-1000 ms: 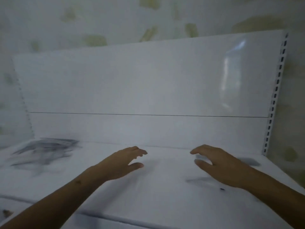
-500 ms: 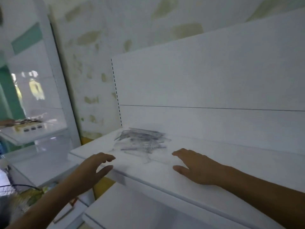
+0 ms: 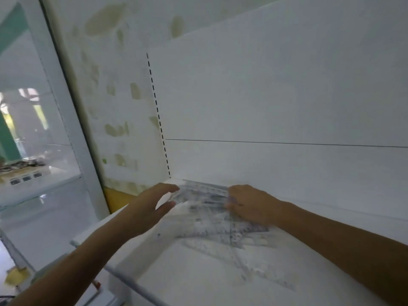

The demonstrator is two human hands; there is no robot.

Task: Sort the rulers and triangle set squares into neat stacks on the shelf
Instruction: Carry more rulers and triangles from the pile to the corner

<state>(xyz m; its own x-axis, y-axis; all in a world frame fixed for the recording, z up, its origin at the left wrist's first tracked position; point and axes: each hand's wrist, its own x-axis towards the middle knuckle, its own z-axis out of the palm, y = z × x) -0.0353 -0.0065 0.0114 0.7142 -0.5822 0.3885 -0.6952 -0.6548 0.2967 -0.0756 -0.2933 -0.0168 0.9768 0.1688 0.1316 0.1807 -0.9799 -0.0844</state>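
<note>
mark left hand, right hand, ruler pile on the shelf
left hand (image 3: 152, 206), head view, back of the hand
right hand (image 3: 247, 204), head view, back of the hand
ruler pile (image 3: 205, 195), head view, clear rulers between the hands

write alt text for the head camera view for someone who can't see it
Two bare hands reach a loose pile of clear rulers and set squares at the left end of a white shelf. The left hand is open beside it; the right hand rests on it.
</note>
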